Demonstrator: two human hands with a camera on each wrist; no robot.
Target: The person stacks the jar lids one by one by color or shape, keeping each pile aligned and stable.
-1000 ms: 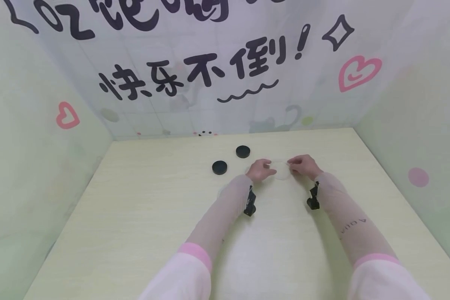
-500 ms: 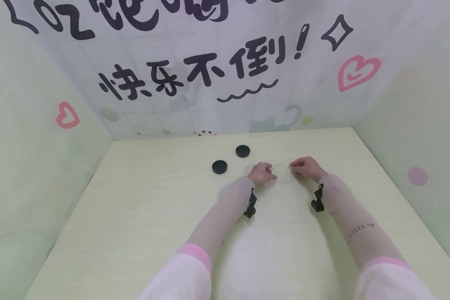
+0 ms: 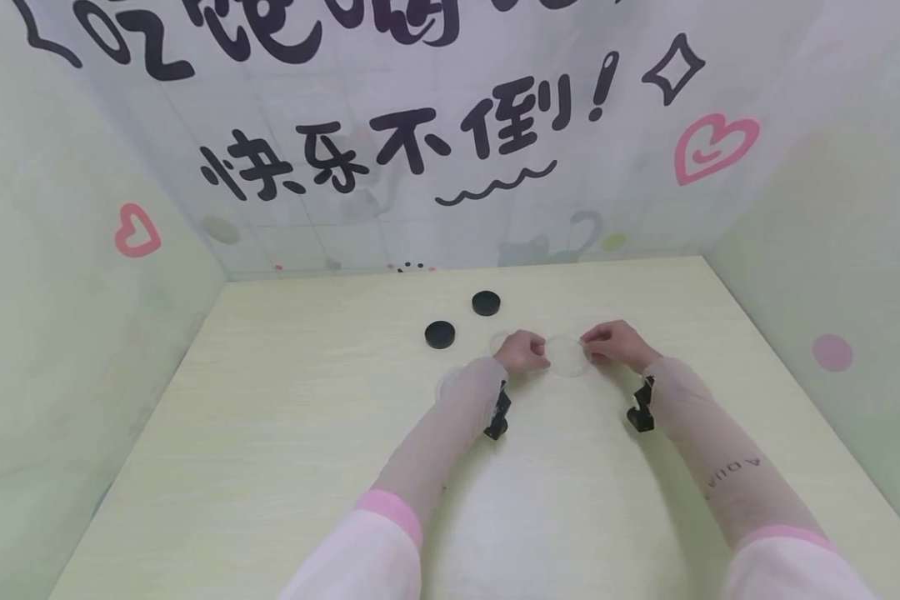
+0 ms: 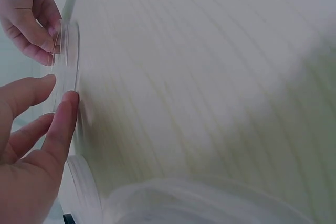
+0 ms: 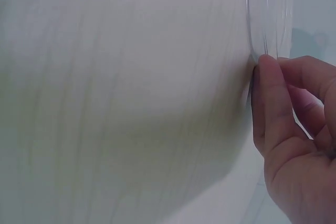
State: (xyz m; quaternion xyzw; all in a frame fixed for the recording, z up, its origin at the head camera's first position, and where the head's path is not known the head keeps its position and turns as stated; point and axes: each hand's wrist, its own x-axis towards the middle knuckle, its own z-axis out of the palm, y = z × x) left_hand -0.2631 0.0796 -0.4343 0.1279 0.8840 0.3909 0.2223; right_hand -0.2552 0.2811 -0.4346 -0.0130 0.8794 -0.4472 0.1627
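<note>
In the head view, a clear petri dish (image 3: 567, 357) lies between my two hands at the right-centre of the table. My left hand (image 3: 522, 351) holds its left side, with thumb and fingers at the edge. On the opposite side, my right hand (image 3: 615, 342) pinches the rim between thumb and fingertips. Several thin rims of the clear dish (image 4: 66, 61) show edge-on in the left wrist view. Just behind the left hand lies a smaller clear round piece (image 3: 498, 341), partly hidden. Another clear round piece (image 3: 446, 383) lies beside the left forearm, which covers part of it.
Two black round shallow pieces, one nearer (image 3: 439, 335) and one farther back (image 3: 486, 303), lie left of the hands. The pale wooden table (image 3: 270, 433) meets a printed cloth backdrop (image 3: 360, 225) at the back and cloth sides left and right.
The petri dish and both hands have shifted slightly toward the person. The right hand has also moved a little to the right. The black pieces have stayed in place.
</note>
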